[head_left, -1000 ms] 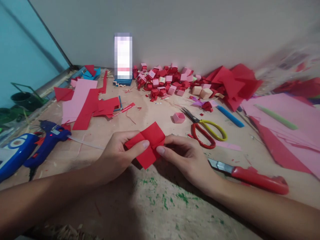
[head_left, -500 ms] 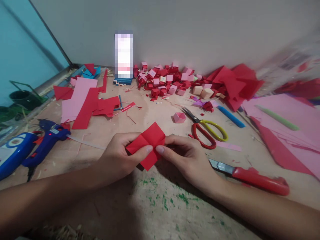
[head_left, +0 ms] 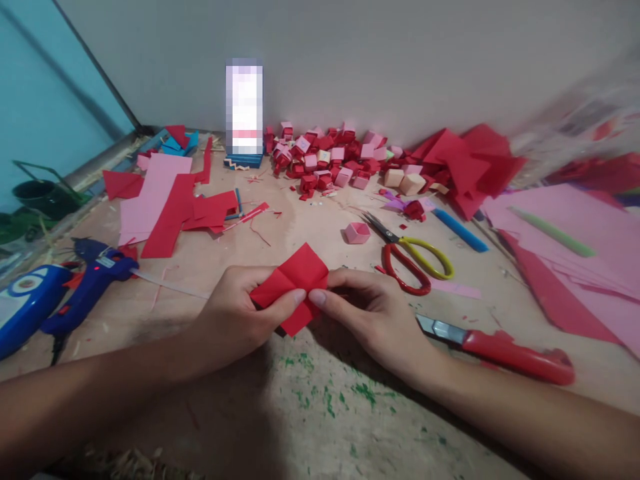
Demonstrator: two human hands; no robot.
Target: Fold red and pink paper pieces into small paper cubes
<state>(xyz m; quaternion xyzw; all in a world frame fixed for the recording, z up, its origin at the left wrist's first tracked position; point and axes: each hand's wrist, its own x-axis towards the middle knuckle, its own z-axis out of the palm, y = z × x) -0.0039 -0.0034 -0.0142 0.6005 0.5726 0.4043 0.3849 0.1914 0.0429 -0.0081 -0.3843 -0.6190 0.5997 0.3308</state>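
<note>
A square of red paper (head_left: 295, 273) with crossing creases is held above the table, turned cornerwise. My left hand (head_left: 245, 307) pinches its left side, thumb on top near the middle and fingers hidden underneath. From the right, my right hand (head_left: 373, 310) grips the paper's edge, its thumb almost meeting the left one. Beyond the hands lies a small open pink paper box (head_left: 357, 233). Close by on the right are scissors (head_left: 407, 250) with one red and one yellow handle. A red-handled utility knife (head_left: 500, 350) rests beside my right forearm.
Folded red and pink paper cubes (head_left: 330, 160) are heaped against the wall. A phone (head_left: 244, 107) stands upright to their left. The blue glue gun (head_left: 93, 287) lies at left, near red and pink scraps (head_left: 167, 207). Pink sheets (head_left: 555, 247) cover the right side.
The whole view has shifted slightly, so things appear a little further left and up. Both hands keep the same hold on the red paper.
</note>
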